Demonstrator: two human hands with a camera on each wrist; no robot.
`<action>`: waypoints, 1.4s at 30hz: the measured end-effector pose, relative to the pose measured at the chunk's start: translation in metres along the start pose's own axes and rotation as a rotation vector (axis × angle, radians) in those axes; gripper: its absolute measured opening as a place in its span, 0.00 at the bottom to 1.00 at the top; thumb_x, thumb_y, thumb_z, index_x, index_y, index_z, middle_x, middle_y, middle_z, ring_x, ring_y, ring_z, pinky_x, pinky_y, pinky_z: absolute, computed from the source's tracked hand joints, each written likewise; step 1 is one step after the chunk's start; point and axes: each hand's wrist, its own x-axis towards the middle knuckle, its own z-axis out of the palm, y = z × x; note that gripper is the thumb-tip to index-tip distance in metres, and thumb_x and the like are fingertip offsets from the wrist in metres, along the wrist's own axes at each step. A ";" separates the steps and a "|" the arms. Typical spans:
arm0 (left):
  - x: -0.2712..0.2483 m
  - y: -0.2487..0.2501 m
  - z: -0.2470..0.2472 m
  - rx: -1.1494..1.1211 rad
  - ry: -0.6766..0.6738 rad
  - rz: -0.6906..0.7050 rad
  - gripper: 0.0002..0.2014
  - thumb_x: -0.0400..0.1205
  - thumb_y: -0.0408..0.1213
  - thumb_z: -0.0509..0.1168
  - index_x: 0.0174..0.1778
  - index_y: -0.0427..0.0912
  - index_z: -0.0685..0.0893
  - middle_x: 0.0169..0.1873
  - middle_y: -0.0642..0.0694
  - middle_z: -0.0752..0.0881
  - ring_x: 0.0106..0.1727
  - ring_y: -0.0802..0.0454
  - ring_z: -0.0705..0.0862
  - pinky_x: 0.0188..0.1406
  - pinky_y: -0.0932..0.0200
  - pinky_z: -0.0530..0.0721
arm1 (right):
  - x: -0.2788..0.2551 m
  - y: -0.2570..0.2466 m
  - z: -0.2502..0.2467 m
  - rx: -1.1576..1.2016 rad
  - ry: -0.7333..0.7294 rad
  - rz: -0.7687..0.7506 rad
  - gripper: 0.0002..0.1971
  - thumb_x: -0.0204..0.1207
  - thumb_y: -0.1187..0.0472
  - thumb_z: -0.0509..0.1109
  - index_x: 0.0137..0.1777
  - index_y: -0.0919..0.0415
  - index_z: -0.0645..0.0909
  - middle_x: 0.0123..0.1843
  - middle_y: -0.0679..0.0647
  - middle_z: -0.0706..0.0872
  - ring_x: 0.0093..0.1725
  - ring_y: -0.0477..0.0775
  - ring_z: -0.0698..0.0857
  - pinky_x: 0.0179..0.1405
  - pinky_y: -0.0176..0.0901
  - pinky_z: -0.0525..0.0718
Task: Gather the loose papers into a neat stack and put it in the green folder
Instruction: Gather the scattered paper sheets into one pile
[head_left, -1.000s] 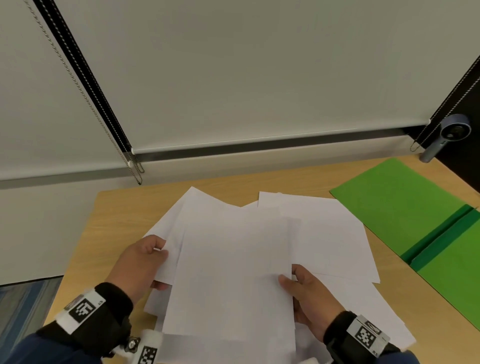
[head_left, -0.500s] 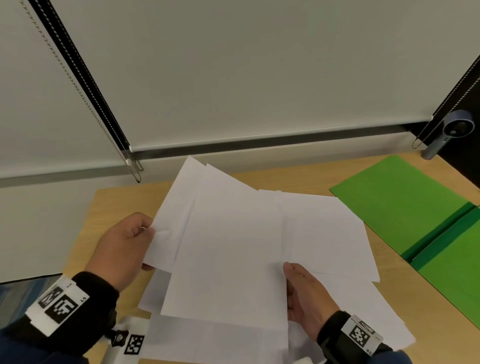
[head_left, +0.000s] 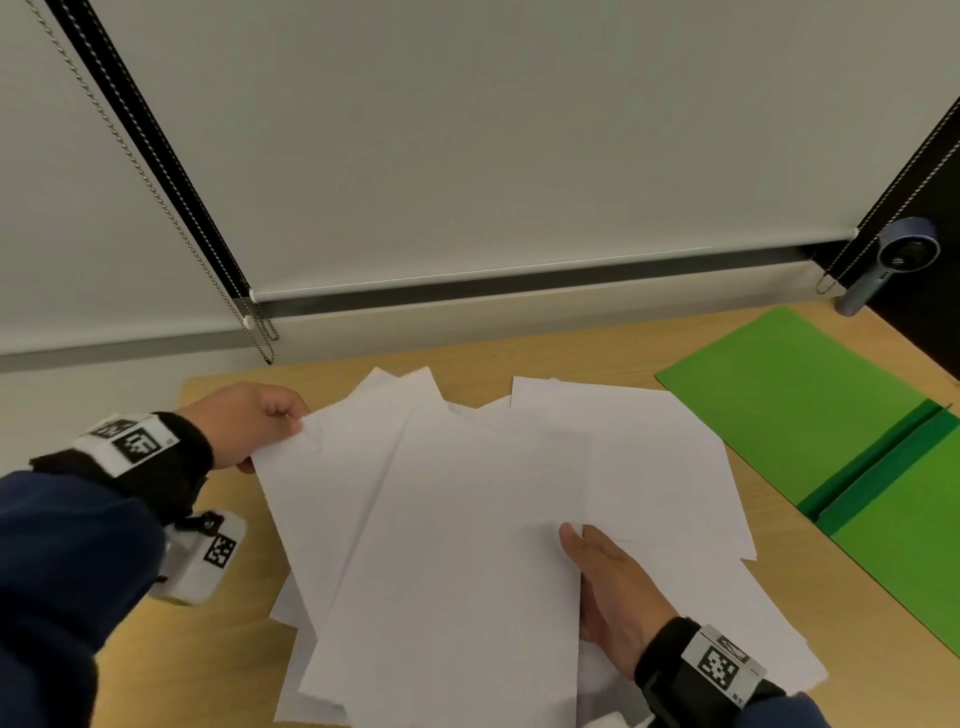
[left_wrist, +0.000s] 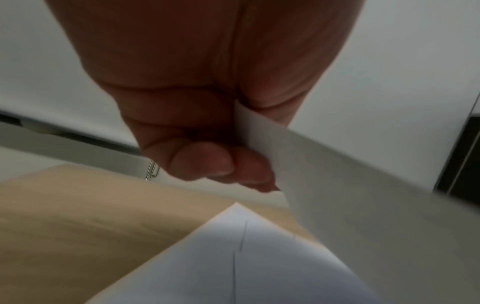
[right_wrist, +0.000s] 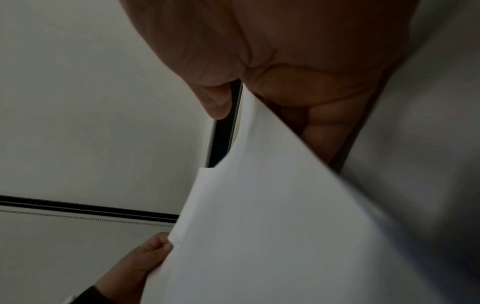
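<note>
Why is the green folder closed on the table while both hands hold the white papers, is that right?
Not quite: the green folder lies open, both flaps flat on the table, as the head view shows. The rest is right: the left hand and the right hand hold the white papers.

Wood desk (head_left: 519, 358), white roller blinds (head_left: 467, 130) behind

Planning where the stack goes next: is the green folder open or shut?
Open. The green folder lies spread flat on the table, both panels visible either side of its darker centre fold, with no papers inside.
</note>
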 end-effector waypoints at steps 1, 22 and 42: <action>0.007 0.003 0.006 0.032 -0.042 -0.014 0.14 0.86 0.32 0.63 0.39 0.47 0.91 0.33 0.43 0.89 0.32 0.47 0.83 0.27 0.58 0.81 | -0.001 -0.001 0.000 -0.008 -0.021 0.003 0.19 0.83 0.48 0.67 0.67 0.60 0.80 0.58 0.56 0.93 0.52 0.57 0.93 0.45 0.52 0.89; 0.021 0.029 0.105 -0.222 0.204 -0.189 0.24 0.87 0.52 0.60 0.73 0.42 0.79 0.73 0.41 0.80 0.72 0.37 0.79 0.75 0.44 0.76 | 0.008 -0.001 -0.004 -0.202 0.059 -0.102 0.14 0.75 0.77 0.70 0.59 0.69 0.87 0.51 0.70 0.93 0.53 0.75 0.91 0.61 0.70 0.85; 0.046 -0.026 0.078 -0.089 0.091 -0.319 0.30 0.82 0.23 0.61 0.82 0.43 0.72 0.66 0.39 0.80 0.59 0.35 0.84 0.45 0.47 0.89 | -0.070 -0.043 -0.159 -0.078 0.463 -0.346 0.13 0.79 0.76 0.65 0.57 0.62 0.83 0.28 0.48 0.93 0.24 0.51 0.91 0.19 0.42 0.88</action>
